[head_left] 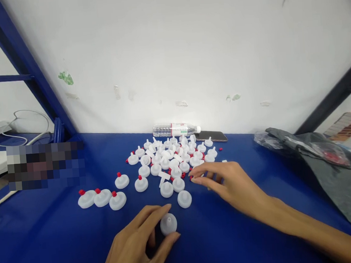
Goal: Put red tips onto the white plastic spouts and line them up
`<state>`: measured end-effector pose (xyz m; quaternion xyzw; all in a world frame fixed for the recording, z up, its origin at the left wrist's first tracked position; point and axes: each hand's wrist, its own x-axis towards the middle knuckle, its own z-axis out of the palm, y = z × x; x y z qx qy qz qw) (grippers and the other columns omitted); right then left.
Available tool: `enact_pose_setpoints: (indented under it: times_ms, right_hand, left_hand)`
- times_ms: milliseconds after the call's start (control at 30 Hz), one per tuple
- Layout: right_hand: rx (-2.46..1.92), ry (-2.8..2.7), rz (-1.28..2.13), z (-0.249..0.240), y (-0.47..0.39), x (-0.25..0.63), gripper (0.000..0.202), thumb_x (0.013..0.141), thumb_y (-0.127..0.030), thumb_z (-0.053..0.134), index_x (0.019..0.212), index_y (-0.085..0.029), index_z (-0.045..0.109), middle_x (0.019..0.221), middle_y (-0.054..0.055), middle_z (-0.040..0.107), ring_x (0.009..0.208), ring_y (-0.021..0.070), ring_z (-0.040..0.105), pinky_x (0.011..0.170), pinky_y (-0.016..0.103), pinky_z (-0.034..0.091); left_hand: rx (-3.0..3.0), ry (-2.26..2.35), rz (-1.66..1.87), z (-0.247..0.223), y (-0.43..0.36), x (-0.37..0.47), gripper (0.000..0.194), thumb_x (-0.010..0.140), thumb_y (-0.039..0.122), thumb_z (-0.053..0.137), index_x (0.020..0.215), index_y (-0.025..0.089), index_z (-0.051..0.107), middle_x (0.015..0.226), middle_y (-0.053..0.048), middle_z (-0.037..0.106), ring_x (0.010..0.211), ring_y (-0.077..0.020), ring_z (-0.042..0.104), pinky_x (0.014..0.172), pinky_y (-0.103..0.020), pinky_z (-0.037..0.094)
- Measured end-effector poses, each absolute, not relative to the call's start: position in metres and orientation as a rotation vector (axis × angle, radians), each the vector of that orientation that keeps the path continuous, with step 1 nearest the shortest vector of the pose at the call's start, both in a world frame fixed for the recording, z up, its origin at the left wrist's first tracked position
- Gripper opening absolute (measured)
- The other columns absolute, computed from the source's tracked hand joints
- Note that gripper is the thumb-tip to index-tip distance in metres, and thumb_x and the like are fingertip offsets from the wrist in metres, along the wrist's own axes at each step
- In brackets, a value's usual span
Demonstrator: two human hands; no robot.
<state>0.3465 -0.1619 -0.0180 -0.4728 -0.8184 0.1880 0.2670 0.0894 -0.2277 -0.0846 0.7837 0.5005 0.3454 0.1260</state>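
**Operator:** While the left hand (135,244) rests nearest the camera, what does its grip contain?

**Technician:** One white disc-shaped part (168,224), stem pointing up, with no red cap on it. The grip is narrow: thumb below the part, fingers curled round it from above and from the left. The part sits low over the blue worktop (50,238); contact with the worktop cannot be confirmed.

**Operator:** And the right hand (228,182)?

**Technician:** It lies further out, fingers extended flat toward the near edge of the pile of white parts (171,158). Its fingertips (197,181) are at the small red caps (183,174) scattered among the white parts. Whether a cap is already pinched cannot be told; the fingers look loosely spread rather than closed.

**Operator:** Which step is in hand?

**Technician:** Judged from the layout, cap fitting. Five capped parts (101,197) lie apart to the left of the pile, so the held part appears to be awaiting its cap.

**Operator:** Requirement for the next move?

**Technician:** Probably a fine pinch on a single red cap, then alignment with the upright stem while the left grip keeps the part steady.

**Operator:** Background items?

**Technician:** A water bottle (177,129) and a phone (211,136) lie at the wall; a grey bag (317,152) sits right.
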Motion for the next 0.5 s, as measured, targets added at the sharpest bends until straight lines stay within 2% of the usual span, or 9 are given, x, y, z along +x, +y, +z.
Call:
enact_pose_setpoints:
  times_ms: [100, 200, 367, 500]
  right_hand:
    - [-1.197, -2.040, 0.915, -0.006, -0.176, 0.332, 0.015, 0.097, -0.038, 0.071, 0.094, -0.027, 0.081, 0.085, -0.003, 0.080, 0.065, 0.0119, 0.069, 0.060, 0.022, 0.049]
    - [-1.078, -2.047, 1.063, -0.004, -0.186, 0.312, 0.013, 0.095, -0.035, 0.073, 0.093, -0.026, 0.083, 0.082, -0.004, 0.079, 0.067, 0.0109, 0.069, 0.061, 0.021, 0.048]
    - [-0.974, -2.144, 1.056, -0.016, -0.185, 0.294, 0.012, 0.097, -0.024, 0.071, 0.094, -0.024, 0.082, 0.088, -0.003, 0.080, 0.076, 0.0121, 0.071, 0.071, 0.021, 0.050]
    - [-1.017, -2.156, 1.035, -0.021, -0.183, 0.292, 0.012, 0.098, -0.026, 0.070, 0.095, -0.025, 0.082, 0.086, -0.004, 0.080, 0.074, 0.0116, 0.071, 0.070, 0.021, 0.049]
  left_hand:
    - [2.302, 1.471, 1.017, -0.084, -0.229, 0.090, 0.044, 0.093, 0.035, 0.072, 0.136, 0.035, 0.060, 0.073, 0.011, 0.063, 0.051, -0.0064, 0.056, 0.051, -0.014, 0.049]
    - [2.318, 1.494, 1.025, -0.085, -0.228, 0.090, 0.049, 0.091, 0.036, 0.073, 0.138, 0.034, 0.059, 0.058, 0.013, 0.051, 0.044, -0.0078, 0.050, 0.043, -0.015, 0.042]
    - [2.293, 1.499, 1.030, -0.085, -0.226, 0.090, 0.053, 0.091, 0.035, 0.073, 0.140, 0.032, 0.056, 0.061, 0.014, 0.058, 0.043, -0.0068, 0.050, 0.041, -0.015, 0.041]
    - [2.296, 1.492, 1.053, -0.086, -0.227, 0.090, 0.054, 0.091, 0.034, 0.073, 0.142, 0.034, 0.054, 0.063, 0.015, 0.060, 0.042, -0.0056, 0.049, 0.041, -0.014, 0.040]
